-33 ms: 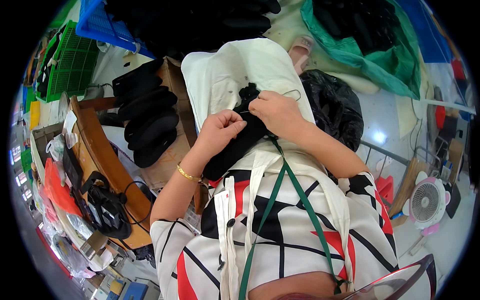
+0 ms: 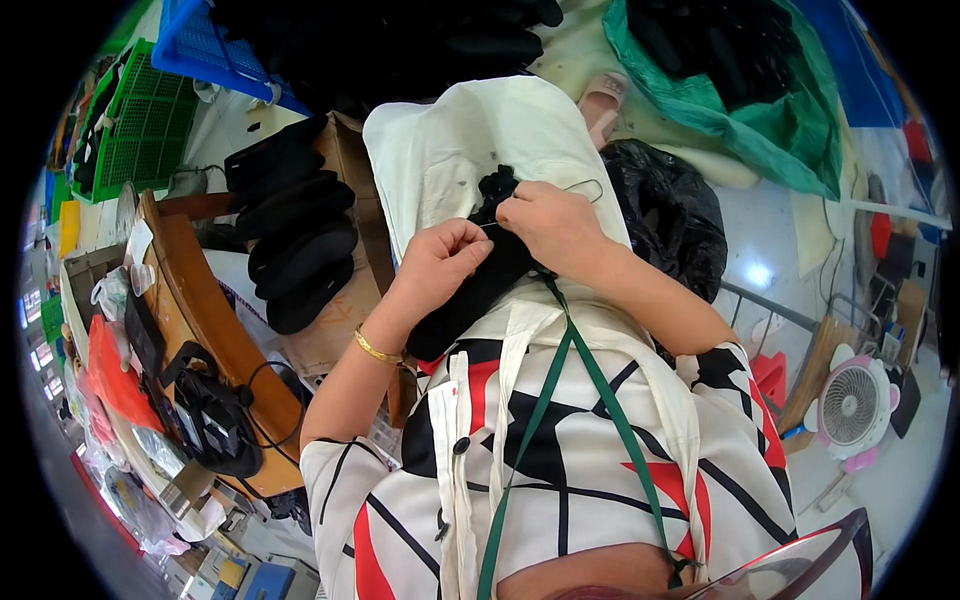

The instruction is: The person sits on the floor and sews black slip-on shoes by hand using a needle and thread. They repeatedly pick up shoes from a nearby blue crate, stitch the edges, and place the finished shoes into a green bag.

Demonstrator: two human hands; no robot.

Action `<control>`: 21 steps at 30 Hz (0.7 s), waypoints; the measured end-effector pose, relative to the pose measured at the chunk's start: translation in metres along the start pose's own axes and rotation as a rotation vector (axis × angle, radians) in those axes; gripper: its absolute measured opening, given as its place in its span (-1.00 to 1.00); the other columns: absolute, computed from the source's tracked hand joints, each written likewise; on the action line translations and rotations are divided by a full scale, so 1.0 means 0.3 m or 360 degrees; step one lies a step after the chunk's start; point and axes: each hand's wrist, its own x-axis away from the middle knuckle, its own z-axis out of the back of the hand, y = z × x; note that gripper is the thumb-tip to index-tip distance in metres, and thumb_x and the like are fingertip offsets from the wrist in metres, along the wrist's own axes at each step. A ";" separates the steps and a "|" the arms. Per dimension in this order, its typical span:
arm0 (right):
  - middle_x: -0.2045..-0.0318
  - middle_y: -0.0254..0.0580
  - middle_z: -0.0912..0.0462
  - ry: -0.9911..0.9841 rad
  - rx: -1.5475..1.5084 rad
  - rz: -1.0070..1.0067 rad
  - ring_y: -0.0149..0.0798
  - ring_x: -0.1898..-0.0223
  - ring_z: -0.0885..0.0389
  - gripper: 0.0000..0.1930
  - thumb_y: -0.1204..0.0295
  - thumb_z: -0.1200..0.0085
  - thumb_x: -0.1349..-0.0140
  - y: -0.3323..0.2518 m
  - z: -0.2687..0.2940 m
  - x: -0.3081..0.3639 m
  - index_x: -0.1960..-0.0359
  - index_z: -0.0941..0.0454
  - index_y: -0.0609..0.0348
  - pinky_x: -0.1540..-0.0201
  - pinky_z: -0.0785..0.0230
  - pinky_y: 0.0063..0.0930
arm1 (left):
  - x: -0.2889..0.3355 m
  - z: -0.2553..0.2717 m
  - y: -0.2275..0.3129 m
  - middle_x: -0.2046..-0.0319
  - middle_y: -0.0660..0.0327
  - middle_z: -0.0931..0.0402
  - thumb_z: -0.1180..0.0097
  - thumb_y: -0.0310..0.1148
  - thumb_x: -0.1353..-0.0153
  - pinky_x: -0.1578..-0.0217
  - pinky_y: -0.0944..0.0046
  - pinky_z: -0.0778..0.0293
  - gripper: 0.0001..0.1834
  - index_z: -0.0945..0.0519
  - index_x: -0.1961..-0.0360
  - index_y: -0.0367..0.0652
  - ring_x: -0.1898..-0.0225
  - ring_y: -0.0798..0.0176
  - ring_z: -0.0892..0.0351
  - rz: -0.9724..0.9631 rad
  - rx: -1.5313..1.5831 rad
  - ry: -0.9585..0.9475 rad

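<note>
Pinching is done by both hands close together: the left hand (image 2: 438, 262) and the right hand (image 2: 550, 230) are both clamped on a piece of black cloth (image 2: 470, 300). The cloth is laid across the lap, over a white cover (image 2: 480, 110), and its bunched end is pointed away from the body. It is held from both sides, presumably so that a small part can be stretched and brought under the eyes; the pale cover is perhaps chosen so that the dark fabric is easily seen. A thin pale line (image 2: 490, 224) is seen between the fingertips, but whether it is thread or a needle cannot be told. A bent wire (image 2: 597, 188) is seen just beyond the right hand.

To the left, black pieces (image 2: 305, 245) are stacked in an overlapping row by a cardboard box (image 2: 335, 335), probably so that they can be easily reached. Further left, a black bag (image 2: 215, 415) is set on a wooden desk (image 2: 270, 415). Beyond the lap, more black goods are heaped beside a blue crate (image 2: 185, 50) and are held in a green sack (image 2: 690, 110). A black plastic bag (image 2: 690, 250), a pink slipper (image 2: 600, 108) and a fan (image 2: 850, 402) are seen to the right.
</note>
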 end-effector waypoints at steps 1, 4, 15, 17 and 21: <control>0.46 -0.23 -0.48 -0.0028 0.0064 0.0042 -0.09 0.39 -0.57 -0.93 0.47 -0.19 -0.11 0.006 -0.012 -0.004 0.35 -0.60 0.03 0.41 -0.38 -0.26 | -0.001 -0.002 -0.016 0.59 0.45 -0.44 -0.21 -0.34 -0.30 0.68 0.54 -0.16 -0.88 -0.59 0.32 -0.15 0.68 0.62 -0.27 -0.0159 -0.0020 0.0040; 0.44 -0.24 -0.51 -0.0053 0.0036 0.0074 -0.10 0.37 -0.58 -0.93 0.48 -0.17 -0.15 0.017 -0.022 -0.010 0.33 -0.61 0.01 0.39 -0.41 -0.30 | -0.023 0.018 -0.001 0.57 0.43 -0.47 -0.21 -0.33 -0.30 0.65 0.55 -0.19 -0.87 -0.60 0.32 -0.16 0.66 0.61 -0.30 0.0189 0.0179 0.0189; 0.30 -0.27 -0.65 0.0079 -0.2437 -0.1109 -0.49 0.49 -0.58 -0.84 0.31 -0.02 -0.44 0.107 0.056 0.100 0.12 -0.50 0.11 0.48 -0.44 -0.63 | -0.027 0.037 -0.013 0.46 0.34 -0.58 -0.19 -0.31 -0.33 0.61 0.56 -0.29 -0.87 -0.59 0.27 -0.13 0.61 0.57 -0.37 0.0344 0.0517 -0.0012; 0.37 -0.32 -0.60 0.0525 -0.2842 -0.1263 -0.48 0.47 -0.53 -0.91 0.39 -0.07 -0.39 0.243 0.110 0.195 0.17 -0.49 0.08 0.47 -0.42 -0.65 | -0.021 0.044 -0.024 0.43 0.32 -0.60 -0.17 -0.32 -0.35 0.60 0.56 -0.31 -0.88 -0.58 0.26 -0.12 0.61 0.56 -0.38 0.0341 0.0677 -0.0049; 0.53 -0.31 -0.45 0.1660 -0.3076 -0.1518 -0.39 0.50 -0.47 -0.88 0.59 -0.07 -0.32 0.516 0.252 0.402 0.39 -0.43 0.28 0.21 -0.62 -0.45 | -0.024 0.046 -0.040 0.41 0.30 -0.61 -0.15 -0.33 -0.36 0.60 0.54 -0.33 -0.89 -0.56 0.26 -0.12 0.61 0.56 -0.38 0.0375 0.0758 -0.0100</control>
